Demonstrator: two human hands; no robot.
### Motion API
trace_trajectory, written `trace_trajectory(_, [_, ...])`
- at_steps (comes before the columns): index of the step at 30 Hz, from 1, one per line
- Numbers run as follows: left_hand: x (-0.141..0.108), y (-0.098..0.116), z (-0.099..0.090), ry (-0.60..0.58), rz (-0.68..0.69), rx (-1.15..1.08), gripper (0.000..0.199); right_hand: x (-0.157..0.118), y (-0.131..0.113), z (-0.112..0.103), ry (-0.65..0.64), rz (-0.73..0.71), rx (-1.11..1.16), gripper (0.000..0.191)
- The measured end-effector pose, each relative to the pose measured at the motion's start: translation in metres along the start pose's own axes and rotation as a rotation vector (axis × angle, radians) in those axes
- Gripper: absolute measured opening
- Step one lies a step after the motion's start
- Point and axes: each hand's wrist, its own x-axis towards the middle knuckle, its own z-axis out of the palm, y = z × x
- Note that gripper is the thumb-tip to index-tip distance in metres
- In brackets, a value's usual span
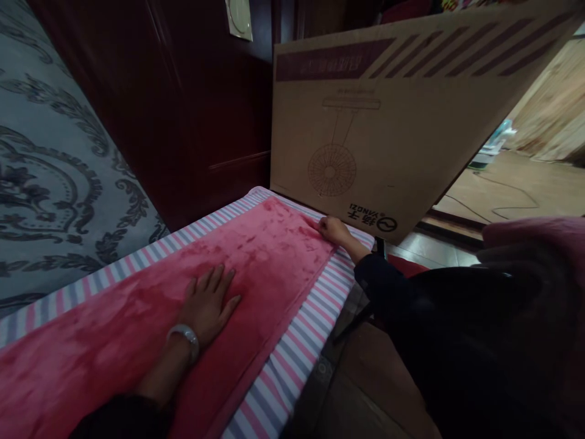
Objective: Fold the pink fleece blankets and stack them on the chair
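Observation:
A pink plush cloth (pixel 137 317) lies spread along a long narrow board or table under a striped cover (pixel 301 332) in white, pink and grey. My left hand (pixel 209 305) rests flat on the plush with its fingers spread; a silver bracelet (pixel 186 336) circles that wrist. At the far right corner of the plush cloth, my right hand (pixel 333 230) has its fingers closed on the cloth's edge. The cloth's near side runs straight, and its nap shows darker brushed patches.
A large cardboard box (pixel 406 128) with a printed fan drawing stands just beyond the far end. Behind are a dark red wooden door (pixel 205 91) and patterned wallpaper (pixel 46 171). A dark chair-like shape (pixel 484 292) is at right. Cables (pixel 516 194) lie on the floor.

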Motion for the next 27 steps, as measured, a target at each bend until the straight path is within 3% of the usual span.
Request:
trace_trajectory(7, [0.000, 0.002, -0.003, -0.026, -0.011, -0.004, 0.062, -0.001, 0.008, 0.004, 0.058, 0.058, -0.023, 0.024])
trace_trajectory(16, [0.000, 0.003, -0.005, -0.028, -0.004, 0.033, 0.062, -0.011, 0.011, 0.007, 0.074, -0.039, -0.046, 0.028])
trace_trajectory(24, [0.000, 0.004, -0.003, -0.036, -0.018, 0.028, 0.064, -0.017, 0.008, 0.004, 0.082, -0.014, -0.101, 0.033])
trace_trajectory(27, [0.000, 0.004, -0.002, -0.035, -0.022, 0.003, 0.064, -0.027, -0.007, 0.015, 0.140, -0.153, -0.143, 0.045])
